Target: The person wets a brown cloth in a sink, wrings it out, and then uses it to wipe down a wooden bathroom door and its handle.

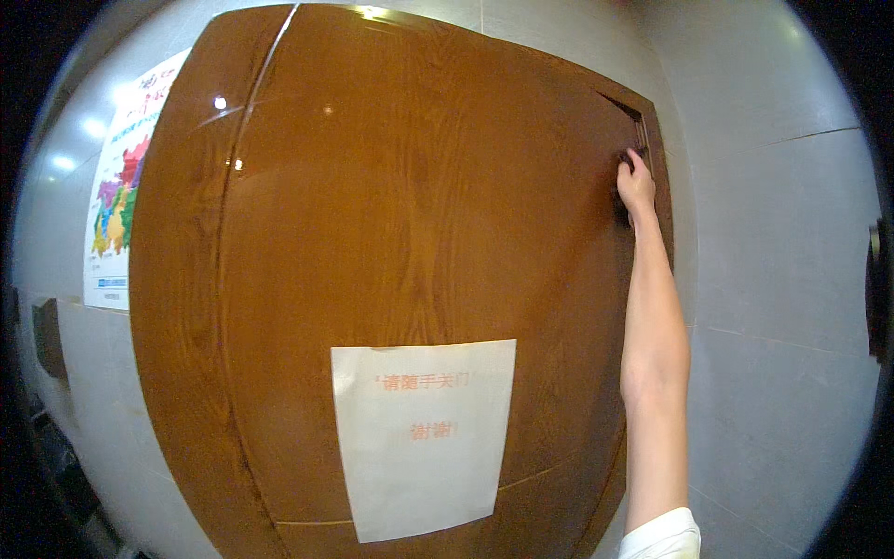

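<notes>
A brown wood-grain door (419, 209) fills the middle of the view, with a narrow gap showing at its upper right edge. My right hand (637, 183) is at that edge, its fingers around a dark door handle (620, 209) that the hand partly hides. The right arm reaches up from the lower right, in a white sleeve. A white paper sheet (426, 475) with orange writing is fixed to the door below the middle. My left hand is out of view.
Grey tiled walls (768, 230) stand on both sides of the door frame (663, 195). A poster with a coloured map (115, 209) hangs on the left wall. A dark object (876, 293) is at the far right rim. Dark, unclear things lie at lower left.
</notes>
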`<state>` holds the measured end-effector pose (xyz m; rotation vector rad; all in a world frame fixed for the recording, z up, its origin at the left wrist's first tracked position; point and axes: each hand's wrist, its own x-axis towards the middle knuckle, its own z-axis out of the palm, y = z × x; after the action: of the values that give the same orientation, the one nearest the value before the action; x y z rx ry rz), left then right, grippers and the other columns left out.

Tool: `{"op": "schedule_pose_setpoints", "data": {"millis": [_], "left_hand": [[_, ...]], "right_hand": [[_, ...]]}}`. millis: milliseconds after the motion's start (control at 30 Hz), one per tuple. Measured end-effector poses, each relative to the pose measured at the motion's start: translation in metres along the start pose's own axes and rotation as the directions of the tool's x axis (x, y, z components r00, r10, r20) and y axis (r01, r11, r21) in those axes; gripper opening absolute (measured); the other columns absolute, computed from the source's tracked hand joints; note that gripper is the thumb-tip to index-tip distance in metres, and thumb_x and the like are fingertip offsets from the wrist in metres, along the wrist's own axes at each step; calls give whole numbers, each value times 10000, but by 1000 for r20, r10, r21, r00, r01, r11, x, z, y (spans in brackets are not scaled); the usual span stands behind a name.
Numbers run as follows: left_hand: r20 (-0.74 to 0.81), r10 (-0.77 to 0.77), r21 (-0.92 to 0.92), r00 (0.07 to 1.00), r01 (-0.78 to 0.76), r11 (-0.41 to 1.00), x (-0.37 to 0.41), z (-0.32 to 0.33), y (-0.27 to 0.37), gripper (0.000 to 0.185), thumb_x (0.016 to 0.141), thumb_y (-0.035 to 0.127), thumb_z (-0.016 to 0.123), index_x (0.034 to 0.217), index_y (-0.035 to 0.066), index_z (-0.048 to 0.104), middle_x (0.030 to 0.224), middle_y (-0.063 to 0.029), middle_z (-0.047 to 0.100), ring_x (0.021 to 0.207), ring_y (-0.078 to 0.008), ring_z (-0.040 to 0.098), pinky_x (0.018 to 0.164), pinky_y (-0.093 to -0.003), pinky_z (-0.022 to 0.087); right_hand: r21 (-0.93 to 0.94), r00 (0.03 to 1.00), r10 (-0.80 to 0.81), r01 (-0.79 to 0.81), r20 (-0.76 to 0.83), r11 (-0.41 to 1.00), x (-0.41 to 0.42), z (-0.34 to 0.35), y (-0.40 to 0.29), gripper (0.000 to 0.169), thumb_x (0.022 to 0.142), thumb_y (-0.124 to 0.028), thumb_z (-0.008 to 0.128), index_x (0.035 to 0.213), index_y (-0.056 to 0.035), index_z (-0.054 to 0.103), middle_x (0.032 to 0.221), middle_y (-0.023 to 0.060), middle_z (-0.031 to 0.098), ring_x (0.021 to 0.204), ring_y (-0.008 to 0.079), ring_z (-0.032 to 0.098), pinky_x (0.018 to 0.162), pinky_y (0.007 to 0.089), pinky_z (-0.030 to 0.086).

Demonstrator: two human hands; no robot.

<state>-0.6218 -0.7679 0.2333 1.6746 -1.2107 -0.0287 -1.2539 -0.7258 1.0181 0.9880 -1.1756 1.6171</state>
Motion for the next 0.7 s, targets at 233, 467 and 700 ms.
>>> {"op": "schedule_pose_setpoints", "data": {"millis": [233,467,700], "left_hand": [[29,56,7,998,-56,998,1,29,-29,575,1016,365,399,1420,-39,338,1442,-284,365,1362,-396,302,1129,-446,232],[136,6,-108,991,9,994,-4,-18,31,614,995,368,446,1406,-75,337,1433,-294,374,1348,-396,331,1120,-437,255],[201,-157,-157,967,190,969,-44,-29,16,656,974,370,493,1392,-111,336,1425,-305,382,1335,-396,361,1111,-427,278]], "right_hand": [[129,918,-396,395,-21,909,10,57,-186,552,829,-351,530,1312,-86,563,1299,172,580,1214,296,551,1049,373,408],[205,692,-721,701,35,683,-4,75,-243,581,814,-23,538,1379,-109,436,1422,216,356,1295,368,425,1119,410,338],[-373,840,-543,512,25,774,13,18,-123,338,955,-298,496,1234,-132,591,1200,72,625,1161,298,532,946,466,421]]}}
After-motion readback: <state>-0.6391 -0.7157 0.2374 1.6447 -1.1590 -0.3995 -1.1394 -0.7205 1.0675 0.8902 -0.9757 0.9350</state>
